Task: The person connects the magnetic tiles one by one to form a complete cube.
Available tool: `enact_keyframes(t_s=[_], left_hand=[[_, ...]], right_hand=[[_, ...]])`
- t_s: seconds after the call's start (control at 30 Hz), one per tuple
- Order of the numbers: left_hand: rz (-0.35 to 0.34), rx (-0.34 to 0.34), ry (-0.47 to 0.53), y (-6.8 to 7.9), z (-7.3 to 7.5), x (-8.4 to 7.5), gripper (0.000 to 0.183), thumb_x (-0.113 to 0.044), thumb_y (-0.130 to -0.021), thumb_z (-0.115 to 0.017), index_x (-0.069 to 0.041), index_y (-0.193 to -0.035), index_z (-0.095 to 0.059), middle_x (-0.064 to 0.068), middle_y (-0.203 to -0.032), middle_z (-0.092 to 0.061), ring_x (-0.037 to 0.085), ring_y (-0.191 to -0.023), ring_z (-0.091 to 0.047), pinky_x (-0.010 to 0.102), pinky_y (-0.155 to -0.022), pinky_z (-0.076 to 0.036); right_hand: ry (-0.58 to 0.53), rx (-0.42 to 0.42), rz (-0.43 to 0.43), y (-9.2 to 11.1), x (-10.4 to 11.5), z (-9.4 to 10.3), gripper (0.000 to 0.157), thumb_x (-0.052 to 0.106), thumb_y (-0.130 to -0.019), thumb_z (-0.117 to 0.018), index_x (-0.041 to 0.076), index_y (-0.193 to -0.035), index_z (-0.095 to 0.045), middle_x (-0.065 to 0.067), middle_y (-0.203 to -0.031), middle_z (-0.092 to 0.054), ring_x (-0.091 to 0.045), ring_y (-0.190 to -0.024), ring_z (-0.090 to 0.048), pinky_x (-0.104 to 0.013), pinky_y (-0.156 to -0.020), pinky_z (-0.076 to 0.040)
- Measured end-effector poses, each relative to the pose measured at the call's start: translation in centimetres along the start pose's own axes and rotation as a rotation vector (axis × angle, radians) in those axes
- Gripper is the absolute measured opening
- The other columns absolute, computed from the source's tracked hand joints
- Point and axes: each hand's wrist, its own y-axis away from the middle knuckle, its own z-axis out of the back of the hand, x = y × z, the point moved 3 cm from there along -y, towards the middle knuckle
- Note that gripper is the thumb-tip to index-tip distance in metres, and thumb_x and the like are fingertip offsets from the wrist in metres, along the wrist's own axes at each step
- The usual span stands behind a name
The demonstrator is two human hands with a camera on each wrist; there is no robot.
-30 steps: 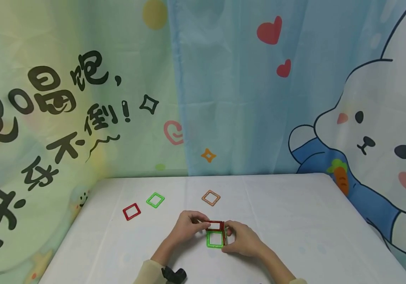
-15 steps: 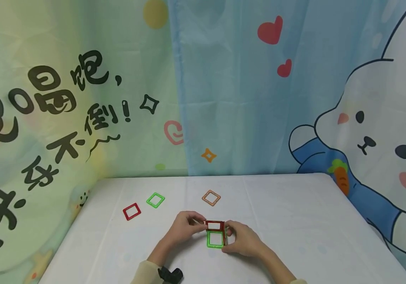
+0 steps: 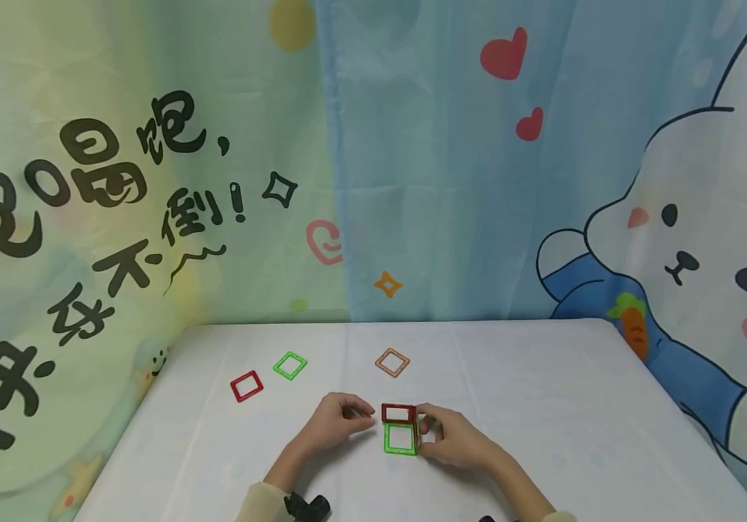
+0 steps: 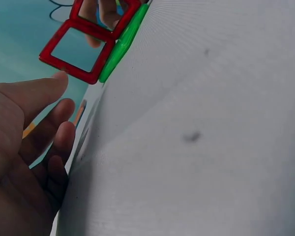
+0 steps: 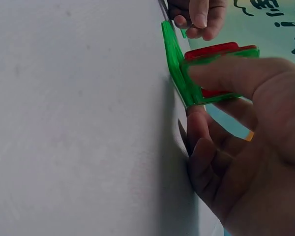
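A green square magnetic tile point(image 3: 400, 439) lies flat on the table. A red square tile point(image 3: 398, 413) stands upright along its far edge. At the right edge stand another red tile point(image 4: 99, 17) and, in the right wrist view, an upright green frame point(image 5: 246, 51). My right hand point(image 3: 455, 437) pinches this upright side, thumb at the near corner and a finger at the far one. My left hand point(image 3: 337, 420) is just left of the red back tile, apart from it in the head view, its fingers loosely bent and holding nothing.
Farther back on the white table point(image 3: 530, 377) lie a loose red tile point(image 3: 246, 386), a green tile point(image 3: 290, 365) and an orange tile point(image 3: 391, 362). A printed curtain point(image 3: 426, 181) hangs behind the table.
My left hand has let go of the red back tile and drawn off a little to the left. The right hand keeps its hold on the side. The head view has shifted slightly.
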Motion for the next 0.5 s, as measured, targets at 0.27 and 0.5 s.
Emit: enact_keyframes(t_s=[0.27,0.5], left_hand=[[0.006,0.008,0.008,0.1,-0.1,0.5,0.010,-0.018,-0.086,-0.075,-0.012,-0.094,-0.075,-0.009,-0.082,-0.067,0.008,-0.065,-0.052,0.022,-0.056,-0.042],[0.004,0.009,-0.002,0.4,0.2,0.3,0.009,-0.017,-0.087,-0.074,-0.012,-0.094,-0.075,-0.009,-0.081,-0.066,0.007,-0.065,-0.052,0.022,-0.058,-0.041]], right_hand=[[0.050,-0.047,0.010,0.6,0.2,0.2,0.025,0.017,-0.089,-0.070,0.006,-0.111,-0.068,0.004,-0.088,-0.062,-0.014,-0.071,-0.051,-0.027,-0.059,-0.043],[0.193,-0.103,0.008,1.6,1.2,0.2,0.017,0.025,-0.085,-0.076,0.015,-0.098,-0.074,0.010,-0.085,-0.066,-0.006,-0.065,-0.052,-0.026,-0.057,-0.043]])
